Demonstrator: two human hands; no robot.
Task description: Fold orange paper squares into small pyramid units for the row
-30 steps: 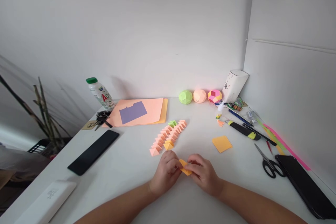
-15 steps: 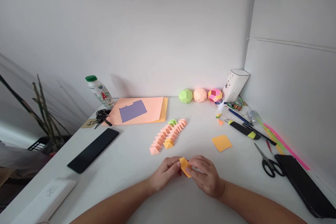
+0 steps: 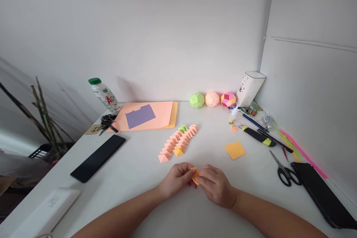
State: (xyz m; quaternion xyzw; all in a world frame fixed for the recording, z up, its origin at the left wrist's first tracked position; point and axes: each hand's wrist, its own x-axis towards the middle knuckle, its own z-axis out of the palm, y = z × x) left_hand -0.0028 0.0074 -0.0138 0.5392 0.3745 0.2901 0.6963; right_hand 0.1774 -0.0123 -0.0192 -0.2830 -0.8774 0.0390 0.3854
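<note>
A small folded piece of orange paper [image 3: 196, 174] is pinched between my two hands, above the near middle of the table. My left hand [image 3: 178, 179] grips its left side with thumb and fingers. On the right side, the fingertips of my right hand [image 3: 216, 185] press against it and cover much of it. Just beyond my hands lie two slanting rows of folded paper pieces [image 3: 173, 144], mostly peach, with a green one [image 3: 182, 128] at the far end and an orange one [image 3: 178, 151] at the near end. A pad of square orange paper [image 3: 235, 150] lies to the right.
Three paper balls [image 3: 212, 99] line the wall. Scissors [image 3: 287, 173], a utility knife [image 3: 258, 136], a glue bottle [image 3: 233, 115] and a black case [image 3: 320, 193] are at right. Peach sheets [image 3: 164, 113], a bottle [image 3: 104, 95], a black phone-like slab [image 3: 99, 158] and a white box [image 3: 48, 212] stand left.
The orange paper has turned and is now more covered by my fingers. My hands have drawn slightly closer around it. The view has shifted a little.
</note>
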